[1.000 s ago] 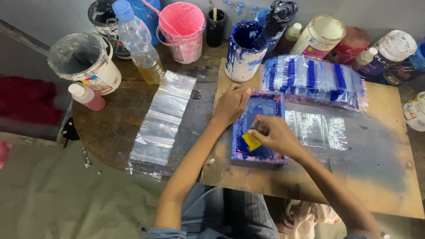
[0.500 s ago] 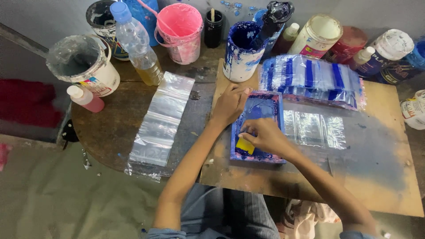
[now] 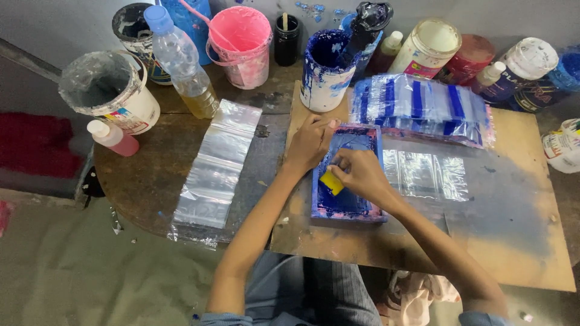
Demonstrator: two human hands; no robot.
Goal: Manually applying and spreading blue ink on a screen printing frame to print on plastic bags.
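Right hand (image 3: 361, 175) closed round a small yellow squeegee (image 3: 331, 181), pressing it onto the mesh of a blue-stained screen-printing frame (image 3: 347, 208). Left hand (image 3: 311, 142) laid flat with fingers spread on the frame's far left corner, gripping nothing, only bearing down. Frame lying flat on a wooden board (image 3: 513, 241), near the board's left edge and close to its near edge. Just right of the frame, a strip of clear plastic bags (image 3: 426, 175) flat on the board. Beyond, along the board's far edge, a fanned stack of bags printed with blue stripes (image 3: 423, 105). At the board's far left corner, a blue-smeared paint tub (image 3: 323, 78). Left of the board, on the dark round table (image 3: 139, 187), another strip of clear bags (image 3: 214, 166) running from mid-table toward the near edge. Along the table's far edge: pink bucket (image 3: 241, 45), plastic bottle of yellowish liquid (image 3: 184, 63), white bucket lined with plastic (image 3: 112, 93), small pink squeeze bottle (image 3: 113, 137) near the left edge.
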